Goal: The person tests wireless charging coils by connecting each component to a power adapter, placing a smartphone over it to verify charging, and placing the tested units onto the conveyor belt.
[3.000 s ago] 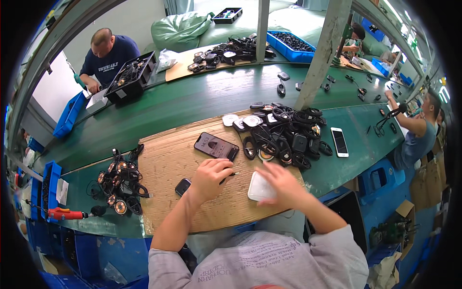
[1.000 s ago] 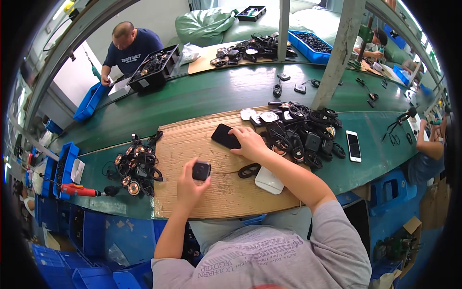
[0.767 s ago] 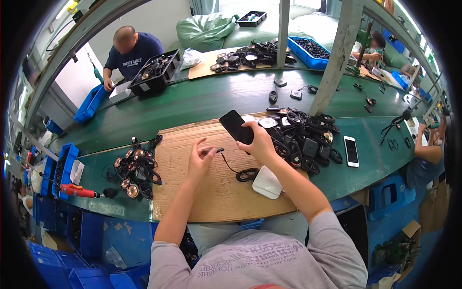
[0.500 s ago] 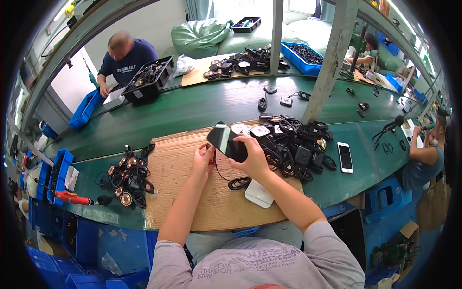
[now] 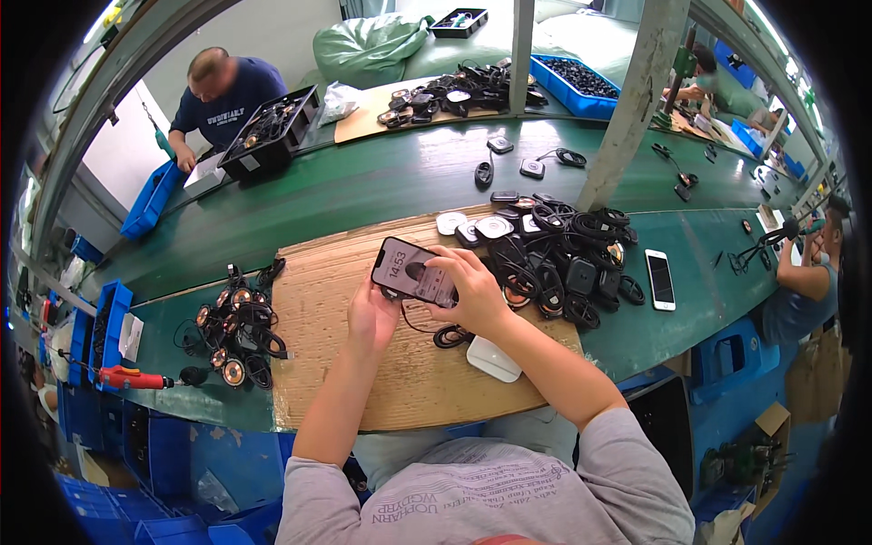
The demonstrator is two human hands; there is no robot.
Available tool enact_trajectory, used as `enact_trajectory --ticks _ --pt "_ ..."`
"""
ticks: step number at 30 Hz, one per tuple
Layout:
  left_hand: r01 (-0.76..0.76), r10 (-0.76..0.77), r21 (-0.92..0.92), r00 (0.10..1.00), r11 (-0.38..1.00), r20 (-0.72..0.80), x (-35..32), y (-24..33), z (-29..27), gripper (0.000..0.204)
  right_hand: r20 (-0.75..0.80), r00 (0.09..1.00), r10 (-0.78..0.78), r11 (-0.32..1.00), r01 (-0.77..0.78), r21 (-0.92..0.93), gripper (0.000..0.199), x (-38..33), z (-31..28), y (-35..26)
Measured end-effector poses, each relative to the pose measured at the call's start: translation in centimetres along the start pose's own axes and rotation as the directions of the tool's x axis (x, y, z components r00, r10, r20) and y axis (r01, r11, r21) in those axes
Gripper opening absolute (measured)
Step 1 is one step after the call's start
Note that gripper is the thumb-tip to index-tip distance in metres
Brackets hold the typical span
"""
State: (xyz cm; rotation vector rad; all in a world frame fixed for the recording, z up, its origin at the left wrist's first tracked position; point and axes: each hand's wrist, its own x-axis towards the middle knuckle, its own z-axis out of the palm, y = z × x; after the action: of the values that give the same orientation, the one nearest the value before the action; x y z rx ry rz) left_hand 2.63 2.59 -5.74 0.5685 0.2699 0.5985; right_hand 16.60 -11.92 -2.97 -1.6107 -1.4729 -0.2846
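My right hand (image 5: pixel 474 295) grips a black smartphone (image 5: pixel 416 271) by its right end, thumb and fingers on its edges. The phone lies tilted, its screen lit. Beneath its lower left edge, my left hand (image 5: pixel 372 316) is closed round a small dark cabled piece, mostly hidden by the phone. A black cable runs from there to a coiled bundle (image 5: pixel 451 336) on the cardboard sheet (image 5: pixel 318 363). A white rounded-square device (image 5: pixel 493 360) lies below my right wrist.
Cabled round coil parts (image 5: pixel 234 331) lie heaped at left, beside a red electric screwdriver (image 5: pixel 134 378). At right sit a pile of black cabled pads (image 5: pixel 554 263) and a white phone (image 5: pixel 660 280). Beyond runs a green belt (image 5: pixel 381 173); a co-worker (image 5: pixel 227 100) sits across it.
The phone's screen has gone from dark to lit. Both hands have brought the phone slightly left and down, and its screen now faces me more fully.
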Motion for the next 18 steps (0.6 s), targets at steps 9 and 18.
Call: enact_trajectory --ticks 9,18 --pt "0.138 -0.127 -0.034 0.966 0.990 0.227 -0.5 0.2 0.5 0.033 -0.007 1.000 -0.014 0.997 0.015 0.078 0.067 -0.1 -0.2 0.0" --pt "0.178 -0.145 -0.122 0.960 0.976 0.238 0.4 -0.5 -2.6 0.031 0.134 0.989 -0.069 0.996 0.060 0.069 0.076 0.1 -0.3 -0.4"
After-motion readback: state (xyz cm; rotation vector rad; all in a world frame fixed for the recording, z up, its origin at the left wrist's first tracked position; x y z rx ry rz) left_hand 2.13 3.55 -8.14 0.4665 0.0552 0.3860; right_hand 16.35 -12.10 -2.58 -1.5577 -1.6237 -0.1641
